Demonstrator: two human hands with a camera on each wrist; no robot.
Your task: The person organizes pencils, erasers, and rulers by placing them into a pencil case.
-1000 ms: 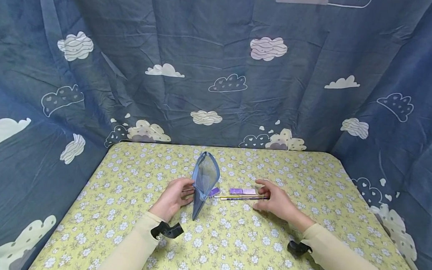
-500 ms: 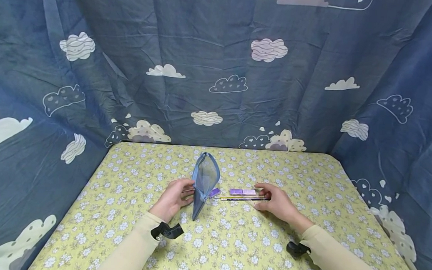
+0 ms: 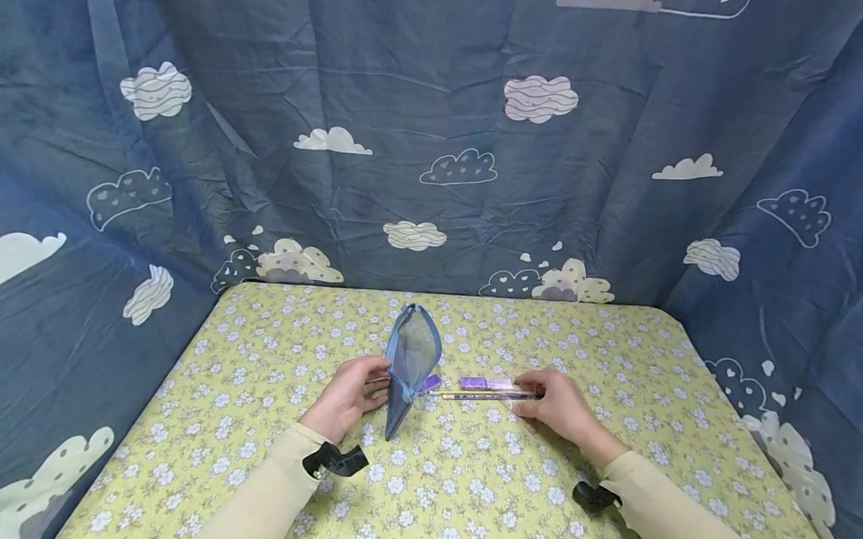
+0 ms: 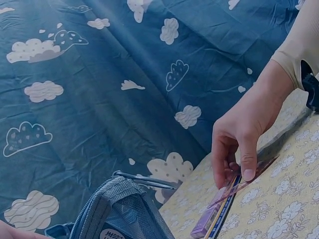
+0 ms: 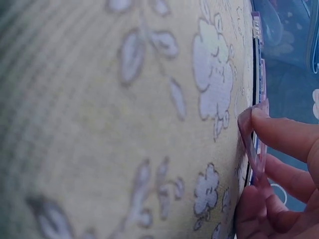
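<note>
My left hand (image 3: pixel 348 393) grips the near-left side of a blue mesh zip pouch (image 3: pixel 414 352), which stands on its edge with its mouth gaping. In the left wrist view the pouch's zipped top (image 4: pixel 119 199) fills the bottom. My right hand (image 3: pixel 553 403) pinches a thin, clear pink plastic piece (image 5: pixel 246 127) between thumb and fingers, low over the cloth; its full shape is hidden. Under and beside those fingers lie two pencils (image 3: pixel 479 396), one yellow, one dark with a pattern. A purple-and-lilac block (image 3: pixel 474 383), like a wrapped eraser, lies just behind them.
A smaller purple thing (image 3: pixel 431 383) lies against the pouch's right side, partly covered. Yellow floral cloth (image 3: pixel 415 502) covers the table. Blue cloud-print curtains (image 3: pixel 377 190) hang behind it and at both sides.
My right hand has drawn slightly right, its fingers closing in on the clear pink piece. The left hand and the pouch stay nearly still.
</note>
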